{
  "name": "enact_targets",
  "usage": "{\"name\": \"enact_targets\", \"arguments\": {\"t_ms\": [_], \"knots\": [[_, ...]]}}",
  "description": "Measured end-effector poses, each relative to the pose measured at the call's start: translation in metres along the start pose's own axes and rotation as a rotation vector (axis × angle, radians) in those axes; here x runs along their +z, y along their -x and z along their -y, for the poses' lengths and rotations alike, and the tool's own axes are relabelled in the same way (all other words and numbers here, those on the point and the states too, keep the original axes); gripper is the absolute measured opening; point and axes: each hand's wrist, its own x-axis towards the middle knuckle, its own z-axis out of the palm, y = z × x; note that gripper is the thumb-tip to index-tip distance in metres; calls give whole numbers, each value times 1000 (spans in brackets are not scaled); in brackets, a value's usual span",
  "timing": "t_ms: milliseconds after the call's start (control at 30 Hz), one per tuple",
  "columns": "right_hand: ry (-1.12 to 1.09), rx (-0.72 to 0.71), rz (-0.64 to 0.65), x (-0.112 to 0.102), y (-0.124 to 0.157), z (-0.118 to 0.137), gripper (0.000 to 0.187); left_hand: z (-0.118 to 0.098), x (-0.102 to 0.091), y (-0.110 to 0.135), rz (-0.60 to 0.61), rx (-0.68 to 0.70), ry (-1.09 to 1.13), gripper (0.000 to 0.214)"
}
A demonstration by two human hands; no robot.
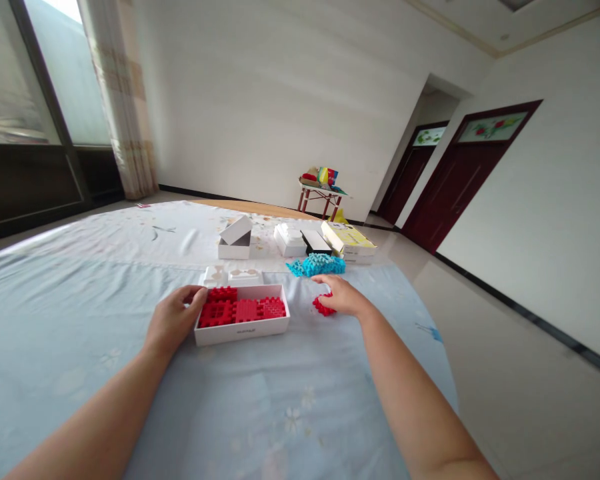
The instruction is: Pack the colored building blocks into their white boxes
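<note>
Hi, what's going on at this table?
A person has their left hand at the left end of an open white box filled with red pieces. Their right hand is at a small red clump on the tablecloth, right of the box. Just beyond lies a blue heap.

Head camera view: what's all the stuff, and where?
Tablecloth: one, blue and whitish, across table
Long box: one, white, near front
Blocks: several, red, inside long box
Loose pile: one, red, at right hand
Second pile: one, blue, beyond right hand
Moulded pieces: two, white, behind long box
Lidded box: one, white, lid askew, farther back
Back boxes: at least three, white, black, yellow, back right
Side table: one, white-topped, by far wall
Clutter: several, multicoloured, on side table
Curtain: one, cream and tan, left
Window: one, dark-framed, left
Doors: two, dark red, right
Left hand: one, bare, at long box
Right hand: one, bare, at loose pile
</note>
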Motion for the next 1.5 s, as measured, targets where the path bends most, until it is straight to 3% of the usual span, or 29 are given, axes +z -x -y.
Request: {"name": "enact_targets", "arguments": {"t_ms": [133,233,500,733,900,1067,1300,1500], "knots": [[207,94,157,4,14,-20,72,1,0,0,-3,-4,-21,40],[269,98,202,13,15,-25,78,0,-2,1,-5,2,-23,40],[297,63,115,23,9,-30,59,-3,-2,2,-12,-3,-26,40],[243,-46,17,5,14,3,55,-1,-2,1,-10,6,-23,40],[80,-129,232,3,20,25,59,-1,-1,1,-8,-5,-22,39],[-42,-41,422,14,16,25,59,1,1,0,-11,-1,-30,38],[-85,-60,329,16,12,21,41,1,-1,2,-21,6,-25,40],[-131,-60,302,15,12,19,43,-1,-2,2,-28,10,-34,40]]}}
